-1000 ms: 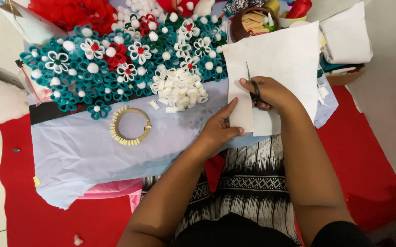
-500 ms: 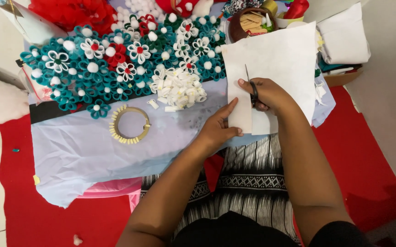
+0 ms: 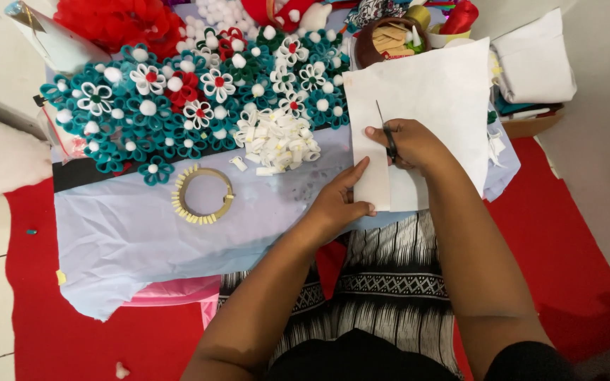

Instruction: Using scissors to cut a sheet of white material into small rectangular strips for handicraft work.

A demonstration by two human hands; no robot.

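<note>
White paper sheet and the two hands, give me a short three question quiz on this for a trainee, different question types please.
1. True or false: the right hand holds scissors that are cutting into the white paper sheet.
2. Multiple choice: the left hand rests on
A. the gold ring
B. the strip at the sheet's left edge
C. the pile of white loops
3. Fill in: the finished flowers behind the pile are mostly ____ in colour.

Key: 1 true; 2 B; 3 teal.
</note>
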